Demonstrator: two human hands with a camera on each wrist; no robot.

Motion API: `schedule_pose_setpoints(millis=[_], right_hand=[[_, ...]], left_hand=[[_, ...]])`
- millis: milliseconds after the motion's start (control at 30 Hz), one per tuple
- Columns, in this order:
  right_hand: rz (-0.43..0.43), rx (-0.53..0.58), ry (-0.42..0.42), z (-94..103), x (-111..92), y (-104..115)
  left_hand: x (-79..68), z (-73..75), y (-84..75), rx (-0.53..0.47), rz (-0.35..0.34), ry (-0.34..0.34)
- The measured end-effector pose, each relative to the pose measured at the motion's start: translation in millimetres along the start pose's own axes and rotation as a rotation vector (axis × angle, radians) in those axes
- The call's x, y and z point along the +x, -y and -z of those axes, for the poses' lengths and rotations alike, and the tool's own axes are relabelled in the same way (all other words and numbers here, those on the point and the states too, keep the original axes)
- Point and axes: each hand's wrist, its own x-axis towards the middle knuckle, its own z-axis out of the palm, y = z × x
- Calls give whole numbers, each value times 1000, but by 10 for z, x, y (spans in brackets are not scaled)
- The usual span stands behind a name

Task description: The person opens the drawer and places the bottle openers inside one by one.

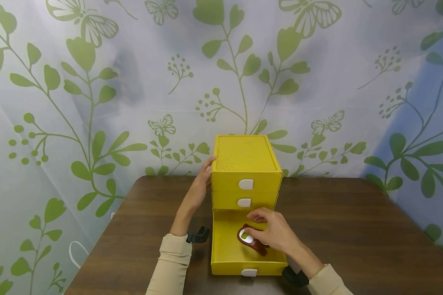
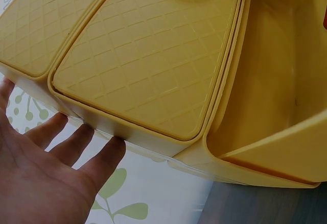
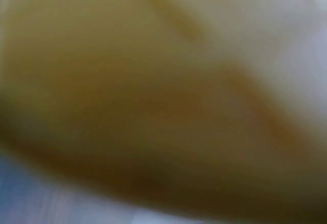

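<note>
A yellow drawer unit [image 1: 247,153] with white handles stands on the table, its bottom drawer [image 1: 225,246] pulled out. In that drawer is a dark red item with white round parts [image 1: 246,236], resembling a tape dispenser and partly hidden by my right hand [image 1: 277,231]. My right thumb overlaps the item's white ring, while the index finger arches above, a gap between them. My left hand [image 2: 46,168] rests against the unit's left side, fingers spread and fairly straight, fingertips at the side wall. The right wrist view is a blur of yellow.
Two upper drawers [image 1: 227,200] are closed. The brown wooden table [image 1: 336,229] extends to both sides of the unit. Behind it hangs a leaf-patterned cloth [image 1: 162,82]. A white cable [image 1: 71,250] loops by the table's left edge.
</note>
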Motion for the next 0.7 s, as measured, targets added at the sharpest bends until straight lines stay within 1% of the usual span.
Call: schedule_pose_setpoints(millis=[167, 300, 533, 700], right_hand=[[4, 7, 0, 14, 2, -6], [8, 50, -3, 19, 0, -13], [6, 124, -19, 48, -18, 43], [13, 182, -29, 66, -50, 74]], left_hand=[[3, -1, -6, 6, -9, 1], [1, 4, -1, 2, -10, 0], [9, 9, -9, -37, -16, -1], [6, 2, -3, -30, -17, 2]])
